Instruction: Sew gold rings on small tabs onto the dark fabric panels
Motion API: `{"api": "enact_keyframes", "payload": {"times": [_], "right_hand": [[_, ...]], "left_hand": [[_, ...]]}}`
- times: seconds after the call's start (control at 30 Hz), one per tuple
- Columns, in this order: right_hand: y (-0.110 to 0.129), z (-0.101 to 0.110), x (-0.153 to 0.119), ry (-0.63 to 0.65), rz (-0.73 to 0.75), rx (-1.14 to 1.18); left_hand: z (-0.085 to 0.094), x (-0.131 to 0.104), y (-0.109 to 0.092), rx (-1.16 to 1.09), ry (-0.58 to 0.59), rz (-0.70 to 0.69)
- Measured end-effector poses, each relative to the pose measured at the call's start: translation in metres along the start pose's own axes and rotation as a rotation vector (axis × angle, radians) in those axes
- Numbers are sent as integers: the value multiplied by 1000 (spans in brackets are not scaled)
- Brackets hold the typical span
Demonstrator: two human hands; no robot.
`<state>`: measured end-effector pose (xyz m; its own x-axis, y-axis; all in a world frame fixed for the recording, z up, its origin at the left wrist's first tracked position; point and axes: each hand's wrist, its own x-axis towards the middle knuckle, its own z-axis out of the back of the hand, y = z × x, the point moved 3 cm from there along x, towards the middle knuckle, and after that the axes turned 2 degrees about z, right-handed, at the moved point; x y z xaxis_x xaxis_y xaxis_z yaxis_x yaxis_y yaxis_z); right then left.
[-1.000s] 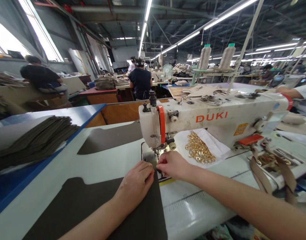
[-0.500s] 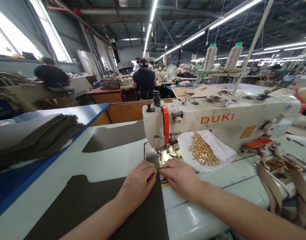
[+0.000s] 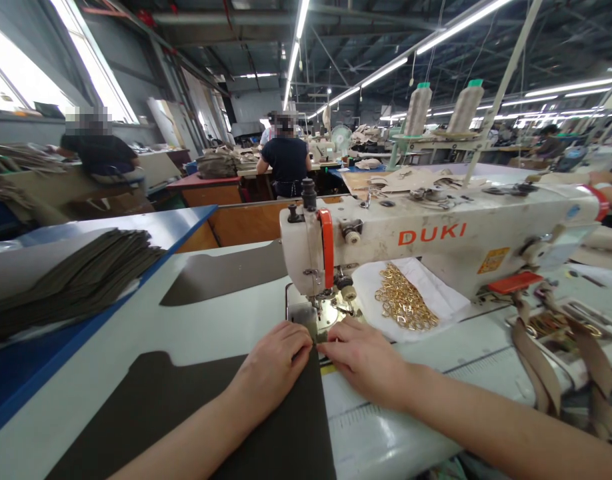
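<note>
My left hand (image 3: 277,360) lies on a dark olive-grey panel (image 3: 196,407), thumb and fingers pinched at its upper right corner. Beside it, my right hand (image 3: 363,357) is closed in a pinch at the same corner. What its fingertips hold is too small and hidden to make out. Both hands are just in front of the needle area of a white sewing machine (image 3: 371,233). A heap of gold metal rings (image 3: 405,300) lies on a white cloth (image 3: 449,293) under the machine's arm.
Another dark panel (image 3: 226,272) lies farther back on the pale table (image 3: 226,327). At left, a stack of dark panels (image 3: 91,273) sits on a blue-edged table. Tan straps (image 3: 533,363) hang by a parts tray (image 3: 571,327). A person (image 3: 285,160) sits ahead.
The view has shifted slightly. Both hands keep nearly the same pinched pose at the panel's corner, and the panel has hardly moved.
</note>
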<state>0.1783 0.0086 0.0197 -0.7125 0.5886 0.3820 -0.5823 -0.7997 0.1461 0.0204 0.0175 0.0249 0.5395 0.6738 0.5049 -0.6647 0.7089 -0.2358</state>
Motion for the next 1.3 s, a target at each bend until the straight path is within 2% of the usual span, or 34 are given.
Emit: {"api": "enact_keyframes", "payload": {"times": [0.13, 0.27, 0.37, 0.6, 0.87, 1.3], "right_hand": [[13, 17, -19, 131, 168, -52], [28, 28, -35, 203, 331, -88], [31, 23, -33, 184, 298, -115], [30, -1, -6, -20, 191, -76], [25, -20, -9, -15, 165, 1], [24, -22, -9, -12, 141, 28]], "left_hand": [[0, 3, 0, 72, 60, 12], [-2, 2, -2, 105, 28, -9], [-2, 0, -3, 94, -30, -38], [-1, 0, 0, 71, -65, -78], [3, -1, 4, 10, -41, -57], [2, 1, 3, -9, -75, -84]]}}
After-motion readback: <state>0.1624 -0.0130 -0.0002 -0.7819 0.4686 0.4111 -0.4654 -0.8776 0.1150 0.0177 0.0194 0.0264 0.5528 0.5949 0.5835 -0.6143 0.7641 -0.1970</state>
